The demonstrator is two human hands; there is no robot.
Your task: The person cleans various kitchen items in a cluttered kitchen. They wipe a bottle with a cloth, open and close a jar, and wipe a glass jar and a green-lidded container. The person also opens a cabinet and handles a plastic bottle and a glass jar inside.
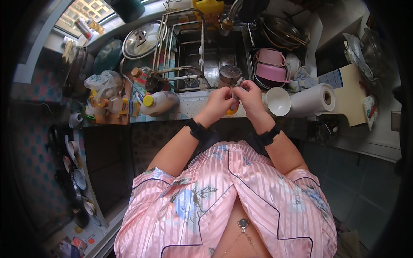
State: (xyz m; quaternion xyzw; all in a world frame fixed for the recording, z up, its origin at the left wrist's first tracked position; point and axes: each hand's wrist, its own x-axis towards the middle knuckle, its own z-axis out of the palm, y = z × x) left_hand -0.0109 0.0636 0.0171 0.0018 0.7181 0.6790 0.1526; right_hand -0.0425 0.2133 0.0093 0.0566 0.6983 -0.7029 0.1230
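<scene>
My left hand (216,104) and my right hand (253,100) meet over the counter's front edge, before the metal sink (209,61). Between their fingertips they pinch a small, greyish, crumpled thing (238,84), perhaps a knotted bag or cloth; its kind is not clear. Just beneath the fingers shows a small yellow-orange round thing (231,111), mostly hidden by the hands. Behind them, at the sink's front edge, stands a round container with a dark, wet-looking top (230,71). A white bowl (278,101) is close to the right of my right hand.
Left of the hands lies a plastic bottle with a yellow cap (159,103). A metal rack (184,48) stands over the sink's left part, near a glass pot lid (143,39). To the right are pink bowls (271,66), a paper roll (313,99) and a pan (282,30) behind.
</scene>
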